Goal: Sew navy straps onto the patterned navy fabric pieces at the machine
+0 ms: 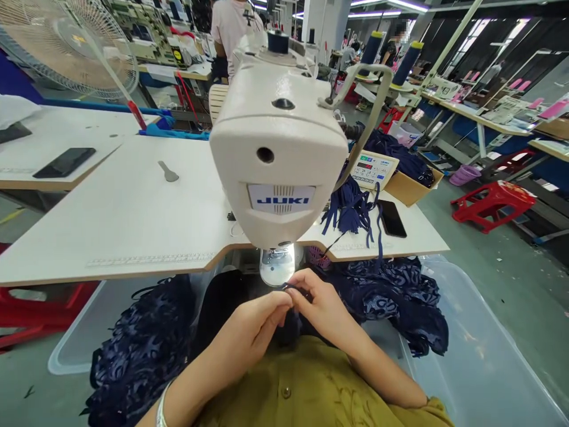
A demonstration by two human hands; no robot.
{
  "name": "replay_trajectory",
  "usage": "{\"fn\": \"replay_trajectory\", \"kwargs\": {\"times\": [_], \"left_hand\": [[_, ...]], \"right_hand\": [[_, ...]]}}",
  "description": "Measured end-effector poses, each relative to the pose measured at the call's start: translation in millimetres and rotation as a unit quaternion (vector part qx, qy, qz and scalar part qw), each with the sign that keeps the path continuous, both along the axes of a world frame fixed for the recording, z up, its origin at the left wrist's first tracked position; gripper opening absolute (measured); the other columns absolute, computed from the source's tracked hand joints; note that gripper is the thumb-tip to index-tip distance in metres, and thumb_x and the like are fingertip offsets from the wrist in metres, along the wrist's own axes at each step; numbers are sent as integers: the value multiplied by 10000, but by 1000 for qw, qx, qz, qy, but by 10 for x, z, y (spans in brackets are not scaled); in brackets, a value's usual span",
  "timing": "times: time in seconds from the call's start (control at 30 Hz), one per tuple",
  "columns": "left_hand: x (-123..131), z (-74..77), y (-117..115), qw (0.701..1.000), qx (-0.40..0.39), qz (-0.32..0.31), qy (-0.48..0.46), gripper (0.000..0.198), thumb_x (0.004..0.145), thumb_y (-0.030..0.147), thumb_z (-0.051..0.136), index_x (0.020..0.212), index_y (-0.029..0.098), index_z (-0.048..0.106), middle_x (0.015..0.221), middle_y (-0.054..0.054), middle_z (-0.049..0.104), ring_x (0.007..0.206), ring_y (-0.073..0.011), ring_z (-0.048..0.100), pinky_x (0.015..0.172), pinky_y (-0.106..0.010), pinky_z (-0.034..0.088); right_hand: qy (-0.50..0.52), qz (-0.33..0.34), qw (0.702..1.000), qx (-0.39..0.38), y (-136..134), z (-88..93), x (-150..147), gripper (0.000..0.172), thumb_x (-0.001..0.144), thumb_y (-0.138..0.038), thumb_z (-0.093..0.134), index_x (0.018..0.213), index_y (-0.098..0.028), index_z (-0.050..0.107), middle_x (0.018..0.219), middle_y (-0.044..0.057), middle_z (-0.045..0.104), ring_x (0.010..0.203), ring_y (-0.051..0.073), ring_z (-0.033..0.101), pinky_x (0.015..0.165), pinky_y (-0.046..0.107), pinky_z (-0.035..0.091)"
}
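Observation:
Both hands meet in front of the white sewing machine head (278,142), just below its lit needle area (278,267). A thin dark navy strap (297,289) is pinched between the thumb and fingers of my right hand (326,308). My left hand (258,323) is closed at the same spot, its fingertips against the strap's near end. Dark navy fabric hangs under the hands, partly hidden by them. To the right, patterned navy garments (391,296) lie over a clear plastic bin (480,332); another navy garment pile (142,344) hangs at the left.
On the white table (133,207) lie a small metal piece (168,172) and, at right, a bundle of navy straps (349,204) and a phone (392,218). A control panel (373,169) stands behind them. A fan (71,44) is at upper left, a red stool (493,201) at right.

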State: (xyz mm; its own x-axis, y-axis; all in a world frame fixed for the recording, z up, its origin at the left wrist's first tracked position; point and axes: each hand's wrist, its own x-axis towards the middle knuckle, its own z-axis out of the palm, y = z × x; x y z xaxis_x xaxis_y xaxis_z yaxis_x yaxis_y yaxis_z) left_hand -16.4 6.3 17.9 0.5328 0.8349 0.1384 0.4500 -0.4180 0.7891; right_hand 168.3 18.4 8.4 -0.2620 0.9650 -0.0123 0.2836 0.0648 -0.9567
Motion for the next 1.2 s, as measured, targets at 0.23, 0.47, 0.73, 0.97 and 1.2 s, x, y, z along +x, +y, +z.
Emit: {"fn": "replay_trajectory", "kwargs": {"times": [0.23, 0.47, 0.73, 0.97, 1.2], "left_hand": [[-10, -41, -21, 1000, -27, 14, -3, 416, 967, 252, 319, 1370, 201, 229, 836, 8, 665, 776, -108, 646, 712, -205, 507], [0, -15, 13, 995, -15, 97, 34, 178, 948, 372, 346, 1020, 231, 427, 786, 27, 683, 626, -117, 635, 566, -212, 449], [4, -96, -11, 976, 64, 188, 90, 197, 928, 400, 393, 974, 237, 494, 658, 62, 603, 500, -90, 543, 499, -179, 402], [-48, -67, 26, 982, 154, 28, 102, 171, 960, 224, 349, 931, 225, 518, 814, 23, 572, 632, -62, 583, 577, -140, 436], [-44, -143, 7, 970, 215, 40, 106, 225, 940, 172, 370, 1121, 227, 493, 930, -23, 550, 724, -86, 615, 632, -169, 487]], "right_hand": [[-15, -9, 999, 28, -3, 22, 0, 107, 897, -258, 517, 968, -220, 588, 798, -33, 639, 737, 118, 593, 716, 228, 452], [-37, -3, 997, 67, -56, 46, -9, 96, 888, -263, 554, 940, -213, 617, 848, -23, 652, 767, 111, 597, 715, 210, 450], [-25, 54, 994, 91, -108, 61, 6, 103, 897, -253, 564, 923, -211, 654, 844, -9, 668, 771, 110, 611, 704, 197, 456], [98, 85, 990, -51, -76, -18, 37, 158, 958, -332, 444, 1029, -219, 528, 732, -30, 676, 541, 73, 576, 534, 176, 442], [-40, 79, 996, 29, -91, 110, 56, 162, 957, -293, 457, 1008, -228, 597, 672, -48, 654, 588, 76, 639, 600, 162, 463]]}}
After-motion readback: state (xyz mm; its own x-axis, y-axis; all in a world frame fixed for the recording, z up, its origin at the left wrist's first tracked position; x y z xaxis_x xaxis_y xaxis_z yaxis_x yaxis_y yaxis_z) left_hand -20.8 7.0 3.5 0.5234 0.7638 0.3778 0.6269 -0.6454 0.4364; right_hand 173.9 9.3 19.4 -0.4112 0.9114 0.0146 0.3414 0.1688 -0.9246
